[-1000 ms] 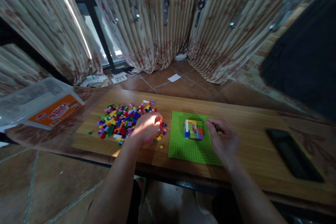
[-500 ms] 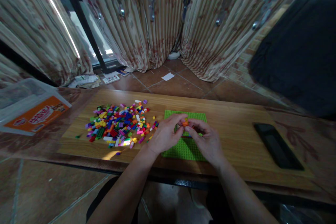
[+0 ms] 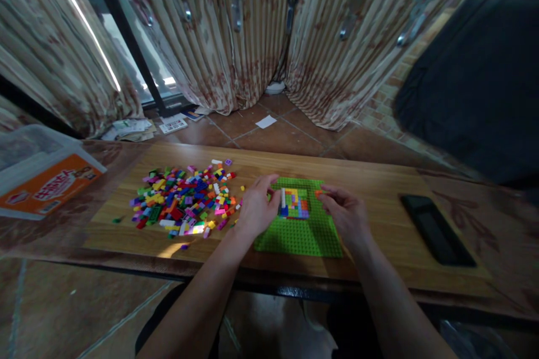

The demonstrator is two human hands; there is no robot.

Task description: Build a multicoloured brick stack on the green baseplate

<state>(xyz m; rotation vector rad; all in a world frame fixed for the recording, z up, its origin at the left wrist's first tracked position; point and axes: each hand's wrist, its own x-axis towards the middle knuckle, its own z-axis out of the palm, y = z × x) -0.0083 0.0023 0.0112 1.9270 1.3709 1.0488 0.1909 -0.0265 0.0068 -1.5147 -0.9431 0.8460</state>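
Brick (image 3: pixel 318 193), apparently orange, is partly hidden in the right hand (image 3: pixel 348 216).

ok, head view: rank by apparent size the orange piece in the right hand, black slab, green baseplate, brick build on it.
1. Green baseplate, partly covered by the hands
2. Black slab
3. Brick build
4. Orange piece, partly hidden by fingers, clearly smallest

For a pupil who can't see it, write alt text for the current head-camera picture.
A person's right hand pinches a small orange brick over a green baseplate, while the left hand is beside the multicoloured brick build on it. Loose bricks lie heaped to the left; a dark slab lies to the right.
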